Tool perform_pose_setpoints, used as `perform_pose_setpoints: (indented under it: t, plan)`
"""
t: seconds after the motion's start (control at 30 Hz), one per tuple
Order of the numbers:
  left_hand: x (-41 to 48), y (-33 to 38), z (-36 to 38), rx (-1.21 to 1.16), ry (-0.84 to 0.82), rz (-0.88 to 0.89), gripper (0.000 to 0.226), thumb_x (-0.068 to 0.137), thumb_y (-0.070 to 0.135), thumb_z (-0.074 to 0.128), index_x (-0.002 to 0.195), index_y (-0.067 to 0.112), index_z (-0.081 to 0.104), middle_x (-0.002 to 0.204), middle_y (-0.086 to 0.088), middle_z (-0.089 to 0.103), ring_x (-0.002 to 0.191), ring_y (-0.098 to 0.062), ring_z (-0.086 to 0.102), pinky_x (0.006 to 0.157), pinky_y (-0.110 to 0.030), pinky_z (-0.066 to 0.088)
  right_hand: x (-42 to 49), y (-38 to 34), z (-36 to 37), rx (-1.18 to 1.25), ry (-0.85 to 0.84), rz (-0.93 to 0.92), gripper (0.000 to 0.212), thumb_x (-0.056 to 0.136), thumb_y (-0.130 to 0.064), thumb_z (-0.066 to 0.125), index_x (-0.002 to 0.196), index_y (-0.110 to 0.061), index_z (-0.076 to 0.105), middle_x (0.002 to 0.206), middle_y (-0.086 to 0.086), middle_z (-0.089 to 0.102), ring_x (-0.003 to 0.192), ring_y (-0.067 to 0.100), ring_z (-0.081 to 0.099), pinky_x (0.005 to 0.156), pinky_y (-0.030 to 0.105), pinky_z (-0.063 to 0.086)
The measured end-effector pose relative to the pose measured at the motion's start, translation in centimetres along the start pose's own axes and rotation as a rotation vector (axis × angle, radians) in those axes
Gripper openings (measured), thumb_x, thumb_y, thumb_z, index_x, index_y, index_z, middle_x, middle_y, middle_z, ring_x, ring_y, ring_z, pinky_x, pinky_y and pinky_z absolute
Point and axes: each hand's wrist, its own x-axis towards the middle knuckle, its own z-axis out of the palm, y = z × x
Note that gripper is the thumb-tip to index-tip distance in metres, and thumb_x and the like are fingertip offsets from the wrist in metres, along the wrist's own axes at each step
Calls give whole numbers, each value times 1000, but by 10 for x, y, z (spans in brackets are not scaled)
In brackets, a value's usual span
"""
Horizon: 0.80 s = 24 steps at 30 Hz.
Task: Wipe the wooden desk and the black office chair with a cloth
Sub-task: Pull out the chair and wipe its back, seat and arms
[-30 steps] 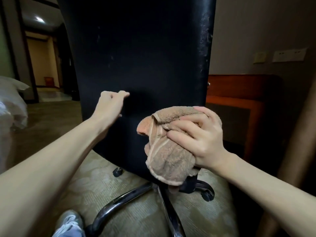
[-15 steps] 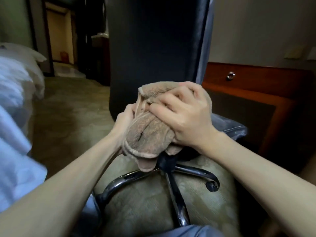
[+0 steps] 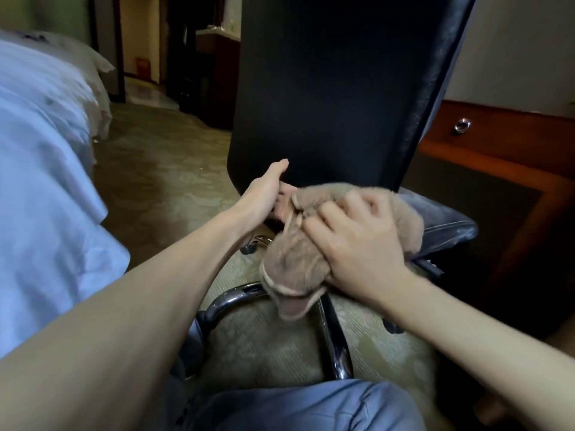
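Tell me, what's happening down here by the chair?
A person is low on the carpet behind a black office chair, cleaning it. Their right hand presses a bunched tan cloth against the bottom of the backrest, near the seat's rear edge. Their left hand rests at the lower edge of the backrest beside the cloth, apparently steadying the chair. The wooden desk stands just past the chair on the right, with nobody touching it.

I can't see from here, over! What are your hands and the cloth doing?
Right hand gripping cloth at chair's lower back. Left hand open, touching cloth's edge. Nothing in the way.
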Motion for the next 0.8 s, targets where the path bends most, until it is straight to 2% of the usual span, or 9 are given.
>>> perform_pose_setpoints:
  t: [0.03,0.1,0.2,0.27,0.37,0.47,0.63,0.73,0.8]
  plan:
    - [1,2,0,35,10,12,64,104,57,33,94,13,79,90,-1,77,85,-17,63,80,-34,48,-11,-7,3,16,-44,-24,14,97,-21,55,88,-19,66,84,4,61,85,28,52,82,44,37]
    - [2,4,-1,46,41,22,65,106,55,29,106,13,79,110,-5,77,101,-18,60,96,-38,47,-33,-19,5,36,-143,-107,5,93,-18,61,93,-16,65,85,5,61,83,28,53,78,44,40]
    - [3,7,2,51,54,12,65,107,53,29,113,9,77,117,-7,75,111,-21,61,104,-38,46,-48,-14,2,51,-281,-239,12,90,-18,66,101,-15,64,86,3,60,81,29,55,81,46,48]
    - [5,6,5,49,36,9,65,108,52,29,111,8,77,117,-8,75,111,-21,61,103,-37,47,-41,3,-6,27,-290,-283,11,90,-19,61,100,-18,67,86,1,61,83,29,56,86,47,46]
    - [5,5,11,37,21,2,62,107,52,32,101,10,76,112,-8,75,105,-20,60,101,-37,49,-20,40,-20,-36,-96,-227,18,97,-14,53,101,-18,71,91,5,66,84,31,59,86,47,45]
    - [5,3,15,4,48,13,58,107,52,35,89,13,73,95,-2,71,103,-21,61,102,-40,51,-12,72,-29,-74,57,-106,19,102,-17,54,104,-19,73,106,5,73,91,33,63,88,48,44]
    - [5,2,16,29,36,29,62,107,53,33,109,7,75,116,-9,74,109,-23,62,102,-38,51,-55,66,-11,-39,203,-133,19,96,-11,64,94,-16,82,108,5,78,91,32,74,90,48,50]
    - [4,0,12,44,46,36,64,107,54,33,113,7,75,119,-8,73,120,-24,62,105,-40,50,-71,61,-3,-32,230,-35,20,95,-12,64,95,-19,83,110,1,78,94,30,73,93,47,46]
    - [5,0,9,51,42,37,65,106,55,33,114,7,75,119,-7,73,120,-23,63,105,-39,51,-80,56,-2,-39,214,-13,21,98,-14,62,95,-20,82,110,0,78,95,29,72,93,46,45]
